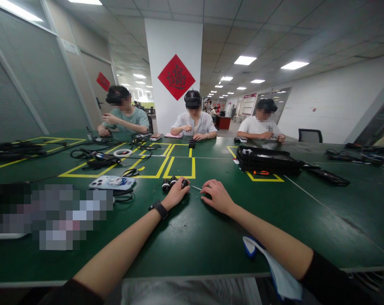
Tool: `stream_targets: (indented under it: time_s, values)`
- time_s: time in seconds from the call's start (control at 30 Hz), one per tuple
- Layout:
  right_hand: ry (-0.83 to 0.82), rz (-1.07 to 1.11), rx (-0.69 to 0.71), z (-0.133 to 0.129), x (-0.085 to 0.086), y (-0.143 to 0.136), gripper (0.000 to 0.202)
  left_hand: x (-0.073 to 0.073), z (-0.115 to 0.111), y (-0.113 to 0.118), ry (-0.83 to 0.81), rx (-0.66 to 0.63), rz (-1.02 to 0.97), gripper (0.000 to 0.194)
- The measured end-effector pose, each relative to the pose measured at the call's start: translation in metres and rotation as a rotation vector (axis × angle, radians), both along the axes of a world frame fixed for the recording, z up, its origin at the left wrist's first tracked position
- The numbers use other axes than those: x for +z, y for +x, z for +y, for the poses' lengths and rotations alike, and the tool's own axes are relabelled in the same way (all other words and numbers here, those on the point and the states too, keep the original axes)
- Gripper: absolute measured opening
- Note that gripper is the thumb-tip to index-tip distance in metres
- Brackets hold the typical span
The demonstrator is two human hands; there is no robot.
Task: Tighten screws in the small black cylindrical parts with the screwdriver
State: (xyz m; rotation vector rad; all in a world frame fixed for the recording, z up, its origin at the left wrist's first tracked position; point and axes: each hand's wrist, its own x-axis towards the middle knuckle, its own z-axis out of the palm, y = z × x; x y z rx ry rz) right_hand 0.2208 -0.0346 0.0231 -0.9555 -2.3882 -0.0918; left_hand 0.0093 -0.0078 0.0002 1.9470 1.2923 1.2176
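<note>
"Cylinders [172, 182]: lying where?"
"Lying on the bench [192, 250], with the left hand [178, 192] curled at their right end; not being able to tell whether pinching."
"And the right hand [217, 196]?"
"Looking loosely spread, right of the cylinders, just beside a thin metal shaft [196, 187]."

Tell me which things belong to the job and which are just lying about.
Likely in use: black cylinders beside the left hand; thin metal rod between it and the right hand.

Apparently lying about: phone; white ring; black trays.
</note>
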Motion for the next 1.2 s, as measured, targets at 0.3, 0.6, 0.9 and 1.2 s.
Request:
stream_targets:
  time_s: [0.3, 0.6, 0.9, 1.2]
  values:
    - [-0.055, -0.069, 0.0, 0.018, 0.0, -0.018, 0.028, -0.001, 0.002, -0.001, 0.045, -0.012, 0.0, 0.022]
    - [-0.072, -0.146, -0.043, 0.016, 0.0, -0.026, 0.023, -0.002, 0.003, -0.002, 0.042, -0.014, -0.008, 0.022]
    - [-0.129, 0.093, 0.031, 0.019, 0.008, -0.038, 0.028, 0.002, -0.004, -0.001, -0.032, -0.086, -0.197, 0.033]
    - [-0.364, 0.506, 0.253, 0.018, 0.007, -0.058, 0.03, 0.018, -0.023, 0.007, -0.2, -0.341, -0.522, 0.042]
